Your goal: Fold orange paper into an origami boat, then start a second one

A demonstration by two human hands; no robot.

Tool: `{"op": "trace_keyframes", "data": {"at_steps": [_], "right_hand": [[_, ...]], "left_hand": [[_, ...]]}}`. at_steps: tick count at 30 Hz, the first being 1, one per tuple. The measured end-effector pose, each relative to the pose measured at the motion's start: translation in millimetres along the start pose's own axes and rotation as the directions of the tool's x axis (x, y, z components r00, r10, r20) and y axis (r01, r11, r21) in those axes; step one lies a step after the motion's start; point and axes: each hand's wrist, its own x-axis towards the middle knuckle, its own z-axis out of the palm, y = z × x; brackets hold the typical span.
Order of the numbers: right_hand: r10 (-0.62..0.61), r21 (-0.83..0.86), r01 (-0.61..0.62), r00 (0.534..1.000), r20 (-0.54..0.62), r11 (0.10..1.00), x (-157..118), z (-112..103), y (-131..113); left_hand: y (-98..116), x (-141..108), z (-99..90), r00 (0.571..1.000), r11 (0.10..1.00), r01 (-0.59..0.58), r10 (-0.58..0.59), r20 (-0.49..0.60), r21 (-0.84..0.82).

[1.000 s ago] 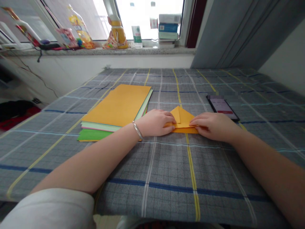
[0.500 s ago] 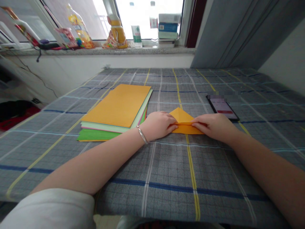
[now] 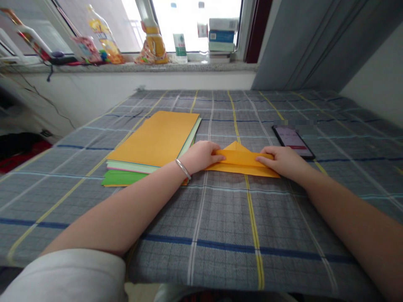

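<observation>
One orange paper (image 3: 241, 168), peaked behind its raised flap (image 3: 239, 157), is pinched by left hand (image 3: 201, 156) and right hand (image 3: 283, 163).

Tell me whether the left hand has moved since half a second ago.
Yes, the left hand has moved left, away from the yellow stripe running under the orange paper.

phone (image 3: 296, 144), screen lit, flat on plaid-covered table (image 3: 170, 226) | windowsill (image 3: 195, 67): yellow-orange bottle (image 3: 105, 37), white-and-green tube (image 3: 180, 45), stacked boxes (image 3: 221, 37) | gray curtain (image 3: 302, 46) right of window (image 3: 189, 21)

Left hand (image 3: 202, 157) and right hand (image 3: 285, 162) pinch 1 folded orange sheet (image 3: 239, 158).
</observation>
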Motion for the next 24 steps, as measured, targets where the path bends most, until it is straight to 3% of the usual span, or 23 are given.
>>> {"op": "trace_keyframes", "data": {"at_steps": [10, 19, 24], "right_hand": [[0.006, 0.013, -0.005, 0.995, -0.104, 1.000, 3.9, 11.4, 3.2], [-0.023, -0.063, 0.019, 0.998, -0.060, 0.998, 7.5, 11.6, 0.5], [-0.047, -0.066, 0.042, 0.996, -0.078, 0.997, 8.1, 13.6, 2.1]], "left_hand": [[3.5, -1.6, 3.6, 0.999, 0.995, -0.011, 0.015, -0.049, 0.099], [12.5, -6.6, 6.6, 0.987, 0.960, -0.115, 0.140, -0.083, 0.254], [16.6, -7.8, 8.8, 0.985, 0.955, -0.101, 0.135, -0.105, 0.280]]}}
